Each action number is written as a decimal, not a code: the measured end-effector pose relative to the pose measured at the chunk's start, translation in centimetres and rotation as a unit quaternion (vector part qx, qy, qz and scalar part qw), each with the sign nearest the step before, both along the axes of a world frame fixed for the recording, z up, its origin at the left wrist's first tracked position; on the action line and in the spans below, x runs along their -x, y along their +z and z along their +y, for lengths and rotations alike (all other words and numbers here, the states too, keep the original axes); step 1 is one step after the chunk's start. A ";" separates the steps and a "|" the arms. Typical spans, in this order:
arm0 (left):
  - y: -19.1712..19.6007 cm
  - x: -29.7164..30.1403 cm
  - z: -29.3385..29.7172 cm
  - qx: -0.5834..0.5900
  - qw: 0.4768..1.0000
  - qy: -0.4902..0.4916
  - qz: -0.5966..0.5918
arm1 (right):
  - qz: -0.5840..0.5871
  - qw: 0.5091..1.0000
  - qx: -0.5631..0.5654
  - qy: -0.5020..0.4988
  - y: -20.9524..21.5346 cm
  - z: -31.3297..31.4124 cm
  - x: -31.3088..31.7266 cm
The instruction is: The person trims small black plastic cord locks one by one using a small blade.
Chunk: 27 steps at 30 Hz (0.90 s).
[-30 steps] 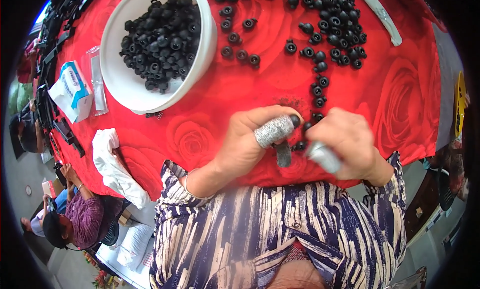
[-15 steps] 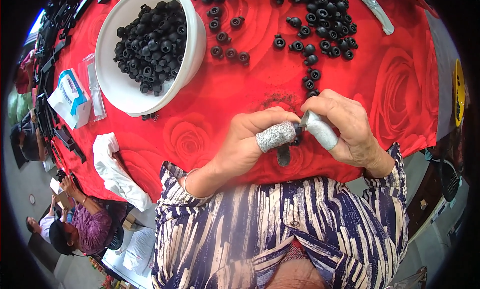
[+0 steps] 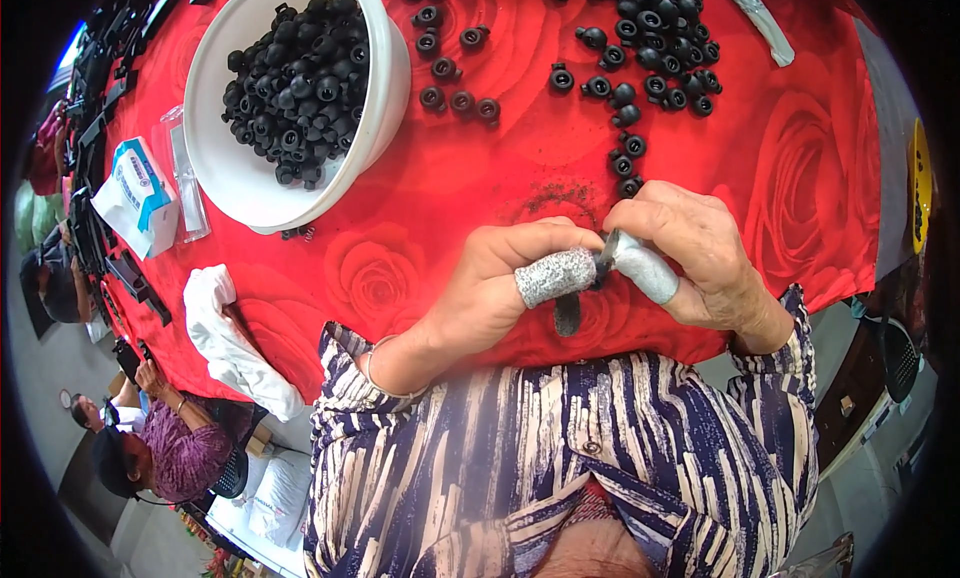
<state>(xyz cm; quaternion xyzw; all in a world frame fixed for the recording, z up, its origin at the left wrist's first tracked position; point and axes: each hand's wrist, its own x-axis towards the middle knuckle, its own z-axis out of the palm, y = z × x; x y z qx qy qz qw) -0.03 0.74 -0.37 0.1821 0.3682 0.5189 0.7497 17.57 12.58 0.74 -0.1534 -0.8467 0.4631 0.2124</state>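
Note:
My left hand is closed, pinching a small round black rubber part that the fingers largely cover. A speckled grey finger sleeve wraps the left thumb, and a dark rounded tip shows below it. In my right hand a small thin metal blade is pinched against the black part. Its thumb wears a pale grey sleeve. The two hands meet over the red rose-patterned cloth, close to my body. Dark crumbs lie just beyond them.
A white bowl full of black parts stands at far left. Loose black parts spread across the far side, some trailing toward my hands. A tissue pack and white cloth lie left. Another person works at lower left.
The blade has turned slightly between my fingers, while both hands stay in nearly the same place. At lower left, the other people have shifted a little.

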 end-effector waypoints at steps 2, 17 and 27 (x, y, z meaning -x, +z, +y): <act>0.5 0.2 0.0 0.040 0.999 -0.018 -0.013 | 0.009 1.000 -0.008 0.006 -0.2 0.1 0.1; -0.1 -0.6 -0.2 0.094 0.983 0.065 -0.142 | 0.086 0.992 -0.083 -0.036 0.0 -0.3 0.0; -1.3 -0.8 -0.9 0.044 0.990 0.039 -0.129 | 0.148 0.951 -0.269 -0.040 -0.8 -1.2 0.4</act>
